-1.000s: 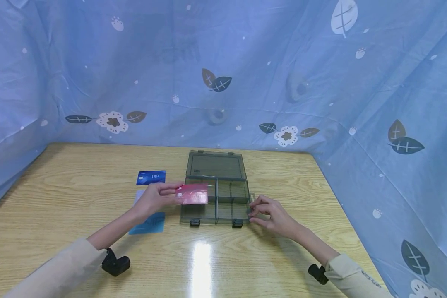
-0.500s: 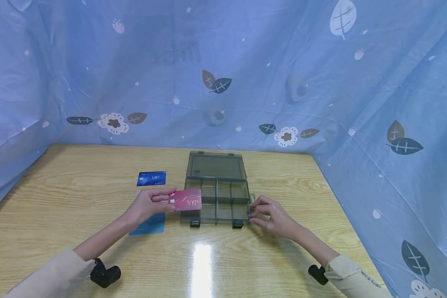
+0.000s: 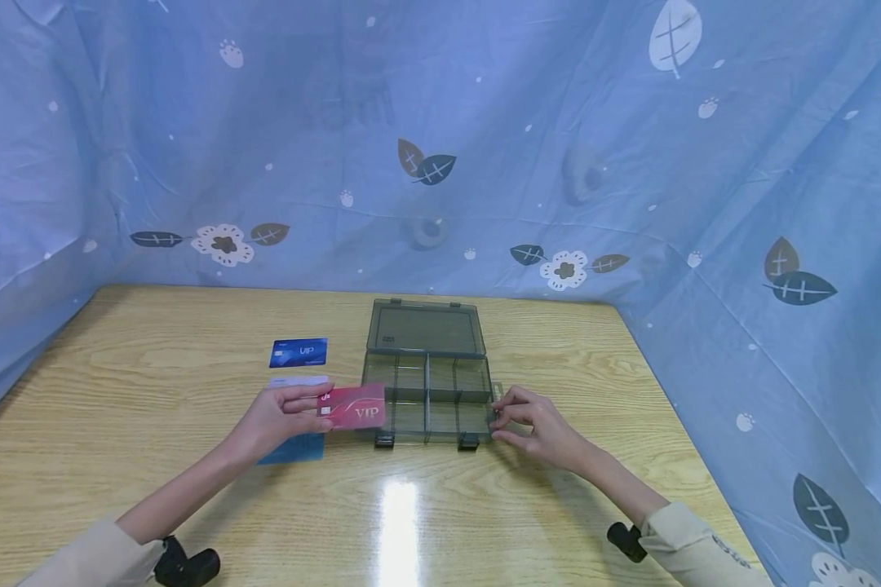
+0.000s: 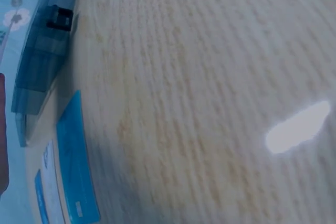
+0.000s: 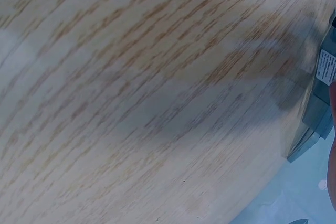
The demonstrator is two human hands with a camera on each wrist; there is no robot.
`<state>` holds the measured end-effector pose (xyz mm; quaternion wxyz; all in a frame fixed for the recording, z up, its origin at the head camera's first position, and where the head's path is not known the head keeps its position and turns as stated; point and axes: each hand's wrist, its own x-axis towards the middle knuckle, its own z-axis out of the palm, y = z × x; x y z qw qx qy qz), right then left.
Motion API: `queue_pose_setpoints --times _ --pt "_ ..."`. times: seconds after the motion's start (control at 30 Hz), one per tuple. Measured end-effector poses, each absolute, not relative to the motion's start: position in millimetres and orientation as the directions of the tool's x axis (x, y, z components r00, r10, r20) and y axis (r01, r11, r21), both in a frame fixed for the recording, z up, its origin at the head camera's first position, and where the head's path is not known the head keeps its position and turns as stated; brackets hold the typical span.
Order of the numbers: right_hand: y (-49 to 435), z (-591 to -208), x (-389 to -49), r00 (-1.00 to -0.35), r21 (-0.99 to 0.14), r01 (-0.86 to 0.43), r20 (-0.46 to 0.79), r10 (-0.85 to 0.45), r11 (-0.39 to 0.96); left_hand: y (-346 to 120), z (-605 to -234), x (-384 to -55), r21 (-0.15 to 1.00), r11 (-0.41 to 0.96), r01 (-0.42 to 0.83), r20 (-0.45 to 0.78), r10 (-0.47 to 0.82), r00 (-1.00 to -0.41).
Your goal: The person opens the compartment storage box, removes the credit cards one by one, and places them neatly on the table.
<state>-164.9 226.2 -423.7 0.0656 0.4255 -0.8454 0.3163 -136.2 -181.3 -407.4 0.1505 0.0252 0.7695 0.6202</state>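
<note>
In the head view my left hand (image 3: 282, 416) pinches a red VIP card (image 3: 356, 407) by its left end. The card overlaps the front left corner of a smoky see-through divided box (image 3: 411, 416), whose lid (image 3: 427, 328) lies folded back. My right hand (image 3: 532, 422) is at the box's right side, thumb and fingertips right at its wall. A dark blue VIP card (image 3: 298, 352) lies to the left of the box. Nearer, a pale card (image 3: 297, 381) and a light blue card (image 3: 297, 447) are partly hidden behind my left hand.
The wooden table (image 3: 529, 522) reaches back to a blue patterned curtain (image 3: 440, 122). Two black latches hang on the box's front, one of them a left latch (image 3: 384, 440). Black wrist mounts sit at both sleeves.
My left hand has drawn the red card left and toward me, from above the box's left compartments to its front left corner. The right hand has stayed in place.
</note>
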Motion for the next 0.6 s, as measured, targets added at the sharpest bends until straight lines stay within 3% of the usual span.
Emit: queue_pose_setpoints --times 0.6 --pt "226.5 -426.3 -165.5 -0.633 -0.491 -0.758 0.390 -0.669 0.430 -188.1 -409.6 -115.0 0.938 0.278 -0.207 -0.262 0.180 -0.948"
